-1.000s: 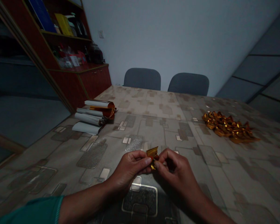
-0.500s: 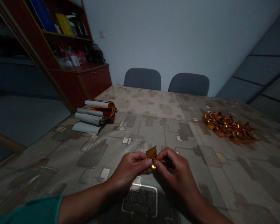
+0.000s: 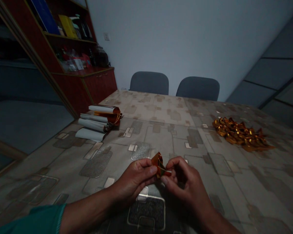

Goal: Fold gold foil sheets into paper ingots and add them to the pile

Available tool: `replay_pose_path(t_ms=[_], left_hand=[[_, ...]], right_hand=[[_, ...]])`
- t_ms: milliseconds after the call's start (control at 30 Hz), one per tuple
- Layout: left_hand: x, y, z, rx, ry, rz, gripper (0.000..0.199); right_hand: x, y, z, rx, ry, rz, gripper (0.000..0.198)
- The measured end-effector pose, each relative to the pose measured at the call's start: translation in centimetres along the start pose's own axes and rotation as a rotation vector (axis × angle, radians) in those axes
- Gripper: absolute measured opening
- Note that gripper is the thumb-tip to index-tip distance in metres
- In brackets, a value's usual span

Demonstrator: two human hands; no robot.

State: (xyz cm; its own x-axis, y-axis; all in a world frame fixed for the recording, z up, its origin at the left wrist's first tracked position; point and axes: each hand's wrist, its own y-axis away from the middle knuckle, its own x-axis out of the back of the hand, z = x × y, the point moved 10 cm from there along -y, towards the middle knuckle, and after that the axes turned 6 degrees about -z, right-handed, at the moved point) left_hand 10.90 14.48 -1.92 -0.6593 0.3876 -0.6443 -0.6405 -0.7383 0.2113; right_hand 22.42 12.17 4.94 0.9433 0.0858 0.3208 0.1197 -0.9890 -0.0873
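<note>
A small piece of folded gold foil paper [image 3: 157,160] is up in front of me over the table. My left hand [image 3: 139,174] pinches its left side between thumb and fingers. On the right side, my right hand [image 3: 185,182] has its thumb below and its fingers behind the paper's narrow end, holding it loosely. The fold gapes towards the right hand. Part of the paper is hidden behind the left thumb.
Many folded gold foil pieces [image 3: 241,133] lie in a cluster at the right of the patterned table [image 3: 161,130]. At left sits a stack of bent sheets [image 3: 95,125], white and gold. Two grey chairs [image 3: 149,83] stand beyond the far edge, beside a wooden cabinet [image 3: 100,84].
The foil paper has turned and its fold shows more open. My right thumb and forefinger have spread apart and moved slightly off it. My left hand has hardly moved.
</note>
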Motion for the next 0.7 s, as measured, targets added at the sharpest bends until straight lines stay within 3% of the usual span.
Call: replay_pose_path(t_ms=[167,367,467,567,700], left_hand=[[-0.4,-0.2,0.2,-0.052,-0.024,-0.061,0.029],[-2.0,-0.3,0.6,-0.055,-0.069,-0.192,0.03],[-2.4,-0.1,0.9,-0.054,-0.038,-0.215,0.034],[-3.1,0.2,0.8,-0.032,-0.031,-0.29,0.039],[-3.4,0.4,0.6,0.002,-0.073,-0.347,0.038]], right_hand=[[-0.4,0.5,-1.3,0.124,0.107,0.065,0.006],[0.0,1.4,-2.9,0.301,0.167,0.132,0.011],[0.2,1.3,-2.7,0.254,0.038,0.064,0.011],[-0.1,0.9,-1.3,0.119,-0.254,-0.042,0.011],[-2.2,0.7,0.5,-0.033,-0.567,-0.225,0.032]])
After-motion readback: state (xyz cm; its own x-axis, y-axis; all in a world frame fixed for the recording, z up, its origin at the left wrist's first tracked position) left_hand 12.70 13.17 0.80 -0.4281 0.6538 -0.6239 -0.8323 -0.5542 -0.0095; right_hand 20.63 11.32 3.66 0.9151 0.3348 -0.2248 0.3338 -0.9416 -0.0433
